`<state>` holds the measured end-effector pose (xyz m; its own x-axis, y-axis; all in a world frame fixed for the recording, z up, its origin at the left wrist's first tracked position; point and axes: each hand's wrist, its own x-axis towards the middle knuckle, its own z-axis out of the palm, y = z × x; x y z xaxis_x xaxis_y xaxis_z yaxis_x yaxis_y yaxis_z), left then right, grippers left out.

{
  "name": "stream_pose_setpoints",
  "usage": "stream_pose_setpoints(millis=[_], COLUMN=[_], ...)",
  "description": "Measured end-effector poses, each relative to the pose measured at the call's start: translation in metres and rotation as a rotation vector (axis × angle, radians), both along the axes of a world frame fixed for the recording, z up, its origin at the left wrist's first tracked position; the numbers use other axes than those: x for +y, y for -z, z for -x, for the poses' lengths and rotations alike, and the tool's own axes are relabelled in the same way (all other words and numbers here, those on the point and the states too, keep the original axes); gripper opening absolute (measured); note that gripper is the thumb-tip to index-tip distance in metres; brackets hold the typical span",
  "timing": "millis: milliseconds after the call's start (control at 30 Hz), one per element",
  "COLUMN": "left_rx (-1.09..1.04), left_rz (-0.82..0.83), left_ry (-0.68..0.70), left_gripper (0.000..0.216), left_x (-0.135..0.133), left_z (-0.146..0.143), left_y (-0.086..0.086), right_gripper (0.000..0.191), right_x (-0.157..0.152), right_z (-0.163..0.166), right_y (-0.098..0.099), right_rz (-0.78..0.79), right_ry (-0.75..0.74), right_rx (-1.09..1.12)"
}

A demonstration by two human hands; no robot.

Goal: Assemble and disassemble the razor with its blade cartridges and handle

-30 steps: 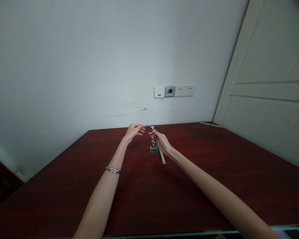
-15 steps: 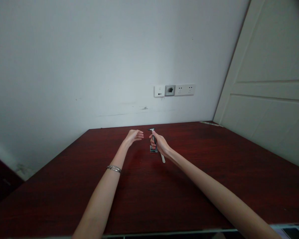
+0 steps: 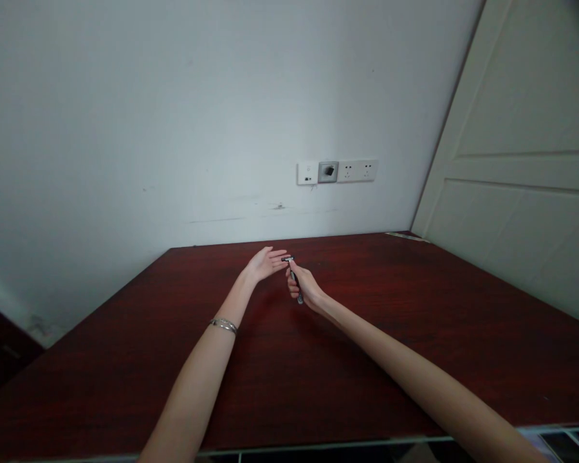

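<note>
One razor [image 3: 294, 278] is gripped in the right hand [image 3: 309, 288] over the table [image 3: 367, 289], its head [image 3: 288, 258] close to, perhaps touching, the outspread left hand [image 3: 263, 264]; a slipping handle [image 3: 300, 299] could nick those fingers [image 3: 277, 253].

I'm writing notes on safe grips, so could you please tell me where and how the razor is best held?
Probably by its slim handle, from the right, where the right hand grips it. The handle slants toward the wearer, while the crosswise head lies at the far end, close to the left hand, so that end seems better avoided.
</note>
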<state>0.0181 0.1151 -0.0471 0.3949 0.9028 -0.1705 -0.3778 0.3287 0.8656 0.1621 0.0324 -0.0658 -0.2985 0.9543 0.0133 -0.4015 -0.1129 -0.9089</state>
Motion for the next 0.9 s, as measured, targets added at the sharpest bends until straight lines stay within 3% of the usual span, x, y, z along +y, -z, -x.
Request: stream_pose_setpoints(millis=[133,333,667,900], left_rx=[-0.226,-0.446,-0.352,-0.385], left_rz=[0.111,0.295,0.227,0.227], left_ry=[0.111,0.104,-0.040,-0.045], left_gripper=[0.054,0.059,0.060,0.057], left_x=[-0.004,-0.009,-0.022,-0.020], left_z=[-0.017,-0.043,-0.047,-0.049], left_y=[0.003,0.008,-0.008,-0.005], right_gripper=[0.039,0.040,0.037,0.037], right_x=[-0.001,-0.002,-0.005,-0.004], right_z=[0.001,0.001,-0.001,0.000], right_y=[0.002,0.000,-0.002,0.000], right_rz=[0.031,0.051,0.024,0.028], right_ry=[0.011,0.054,0.083,0.101], right_rx=[-0.009,-0.003,-0.028,-0.039])
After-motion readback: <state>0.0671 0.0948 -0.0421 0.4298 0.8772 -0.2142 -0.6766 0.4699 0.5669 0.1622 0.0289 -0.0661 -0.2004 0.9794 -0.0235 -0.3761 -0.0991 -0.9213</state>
